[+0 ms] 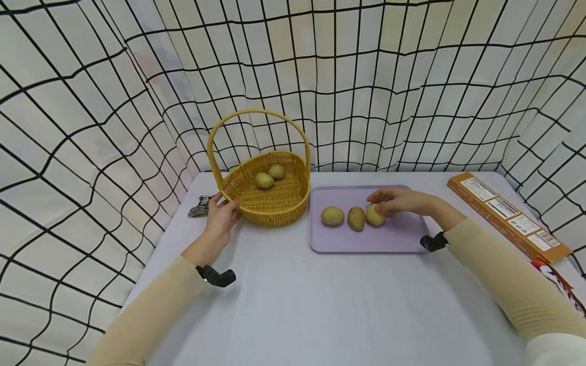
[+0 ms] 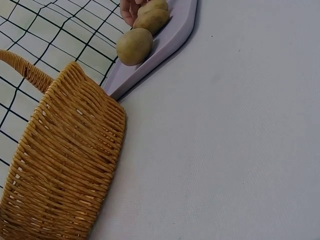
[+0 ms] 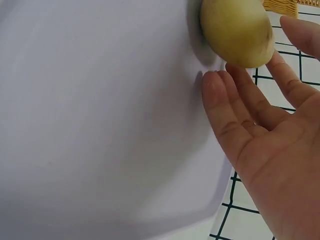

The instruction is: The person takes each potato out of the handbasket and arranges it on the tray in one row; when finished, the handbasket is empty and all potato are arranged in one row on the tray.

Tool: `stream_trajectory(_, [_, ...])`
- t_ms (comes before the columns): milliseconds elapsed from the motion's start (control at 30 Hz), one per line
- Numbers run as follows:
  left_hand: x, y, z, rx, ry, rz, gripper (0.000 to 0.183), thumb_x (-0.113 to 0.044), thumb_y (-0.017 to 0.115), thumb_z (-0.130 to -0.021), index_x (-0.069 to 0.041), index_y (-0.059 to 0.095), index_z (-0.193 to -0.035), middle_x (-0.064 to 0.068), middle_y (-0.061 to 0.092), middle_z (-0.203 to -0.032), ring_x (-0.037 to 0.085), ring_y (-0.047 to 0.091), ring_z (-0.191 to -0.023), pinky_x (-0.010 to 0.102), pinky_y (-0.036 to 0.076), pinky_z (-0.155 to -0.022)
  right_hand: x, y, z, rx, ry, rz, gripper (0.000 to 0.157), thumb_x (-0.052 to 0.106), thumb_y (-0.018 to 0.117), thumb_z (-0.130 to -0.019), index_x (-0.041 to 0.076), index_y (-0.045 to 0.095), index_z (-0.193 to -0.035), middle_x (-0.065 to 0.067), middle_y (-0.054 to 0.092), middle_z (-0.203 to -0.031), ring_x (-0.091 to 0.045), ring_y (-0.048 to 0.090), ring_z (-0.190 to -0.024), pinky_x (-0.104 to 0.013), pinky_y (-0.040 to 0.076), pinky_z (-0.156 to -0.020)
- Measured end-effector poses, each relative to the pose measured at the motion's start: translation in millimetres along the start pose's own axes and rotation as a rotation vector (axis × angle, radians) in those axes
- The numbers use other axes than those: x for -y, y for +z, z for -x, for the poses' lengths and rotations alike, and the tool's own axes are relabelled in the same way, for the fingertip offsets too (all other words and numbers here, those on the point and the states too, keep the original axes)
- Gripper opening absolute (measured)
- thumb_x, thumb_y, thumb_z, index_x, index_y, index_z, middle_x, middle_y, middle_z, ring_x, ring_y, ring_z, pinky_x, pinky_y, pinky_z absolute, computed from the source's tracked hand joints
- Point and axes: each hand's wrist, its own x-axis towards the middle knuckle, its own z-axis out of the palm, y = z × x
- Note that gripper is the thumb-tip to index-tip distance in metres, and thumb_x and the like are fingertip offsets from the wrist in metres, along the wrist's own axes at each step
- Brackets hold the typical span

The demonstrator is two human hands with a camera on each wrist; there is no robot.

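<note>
My left hand (image 1: 221, 218) holds the near-left rim of a yellow wicker basket (image 1: 274, 217), its thumb by the edge. Two potatoes lie in the basket, a nearer potato (image 1: 264, 180) and a farther potato (image 1: 276, 171). On a lilac tray (image 1: 366, 245) three more sit in a row: a left potato (image 1: 332, 216), a middle potato (image 1: 356, 218) and a right potato (image 1: 375, 215). My right hand (image 1: 403, 202) reaches over the tray to the right potato. In the right wrist view its fingers (image 3: 227, 117) extend beside that potato (image 3: 237, 32), with the thumb apart from it.
A black-and-silver packet (image 1: 200, 206) lies left of the basket. An orange box (image 1: 508, 216) runs along the table's right side, with a colourful wrapper (image 1: 558, 282) nearer my right sleeve. Black netting (image 1: 345, 94) over white cloth walls in the back and sides.
</note>
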Motion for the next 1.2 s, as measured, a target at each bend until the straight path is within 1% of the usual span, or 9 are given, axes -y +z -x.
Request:
stream_trajectory(167, [-0.2,-1.1,-1.5,0.001,-0.006,0.008,0.087,-0.006,0.055,-0.102,-0.027,0.001,-0.166,0.009,0.015,-0.171,0.022,0.038,-0.149,0.036,0.038,-0.122,2.4,-0.7,-0.1,-0.001,-0.005,0.011,0.053,0.023,0.058,-0.102,0.000,0.048,-0.148,-0.022,0.048,-0.155,-0.029,0.056,-0.128,-0.047,0.051,-0.109])
stream_trajectory(300, [1.2,-1.6,-3.2,0.001,0.004,0.006,0.087,-0.006,0.054,-0.102,-0.028,0.001,-0.166,0.010,0.014,-0.171,0.022,0.037,-0.150,0.036,0.038,-0.122,4.1,-2.5,0.7,-0.009,-0.009,0.026,0.053,0.023,0.058,-0.101,0.000,0.048,-0.148,-0.022,0.048,-0.154,-0.031,0.055,-0.130,-0.051,0.050,-0.110])
stream_trajectory(467, [4.0,-2.1,-6.1,-0.004,0.016,-0.002,0.086,-0.007,0.054,-0.102,-0.029,0.001,-0.166,0.009,0.015,-0.171,0.021,0.037,-0.150,0.035,0.038,-0.122,6.4,-4.6,1.6,-0.018,-0.016,0.045,0.053,0.024,0.058,-0.102,0.001,0.048,-0.148,-0.022,0.051,-0.152,-0.033,0.053,-0.134,-0.052,0.048,-0.112])
stream_trajectory(567, [5.4,-2.1,-7.8,-0.008,0.018,0.000,0.086,-0.007,0.054,-0.102,-0.029,0.001,-0.166,0.009,0.015,-0.171,0.021,0.037,-0.150,0.035,0.039,-0.121,8.8,-5.3,1.2,-0.076,-0.037,0.086,0.048,0.023,0.056,-0.103,-0.001,0.051,-0.145,-0.022,0.054,-0.148,-0.035,0.054,-0.133,-0.052,0.050,-0.110])
stream_trajectory(667, [5.8,-1.7,-8.5,-0.012,0.015,0.004,0.086,-0.007,0.055,-0.102,-0.029,0.002,-0.166,0.010,0.015,-0.171,0.021,0.037,-0.149,0.036,0.039,-0.121,12.6,-5.6,-0.1,-0.149,-0.062,0.158,0.041,0.020,0.055,-0.105,-0.002,0.056,-0.140,-0.023,0.059,-0.143,-0.035,0.059,-0.128,-0.051,0.053,-0.106])
stream_trajectory(733, [5.7,-1.6,-8.8,-0.014,0.012,0.002,0.086,-0.007,0.055,-0.102,-0.029,0.002,-0.166,0.010,0.016,-0.171,0.021,0.038,-0.149,0.036,0.039,-0.121,15.7,-5.8,-1.1,-0.182,-0.078,0.214,0.038,0.018,0.055,-0.105,-0.001,0.059,-0.138,-0.022,0.062,-0.139,-0.034,0.061,-0.123,-0.050,0.055,-0.102])
stream_trajectory(867, [4.5,-1.7,-8.4,-0.016,0.010,-0.001,0.086,-0.008,0.056,-0.102,-0.029,0.002,-0.166,0.010,0.016,-0.170,0.021,0.038,-0.149,0.036,0.039,-0.121,25.6,-6.0,-3.8,-0.240,-0.095,0.332,0.031,0.016,0.057,-0.105,0.002,0.064,-0.132,-0.018,0.068,-0.131,-0.031,0.065,-0.118,-0.050,0.054,-0.101])
stream_trajectory(967, [3.9,-1.8,-7.5,-0.012,0.014,-0.001,0.086,-0.007,0.054,-0.102,-0.029,0.001,-0.166,0.010,0.016,-0.171,0.021,0.037,-0.149,0.035,0.039,-0.121,36.3,-5.5,-6.4,-0.284,-0.095,0.397,0.029,0.017,0.058,-0.105,0.003,0.067,-0.129,-0.015,0.070,-0.127,-0.032,0.065,-0.117,-0.052,0.053,-0.101])
stream_trajectory(1200, [5.1,-3.3,-5.3,0.016,0.041,0.010,0.085,-0.006,0.053,-0.102,-0.026,0.000,-0.166,0.012,0.015,-0.170,0.022,0.036,-0.150,0.037,0.038,-0.122,66.3,-0.7,-11.2,-0.352,-0.076,0.457,0.027,0.018,0.057,-0.104,0.004,0.069,-0.124,-0.015,0.072,-0.123,-0.033,0.067,-0.112,-0.050,0.055,-0.094])
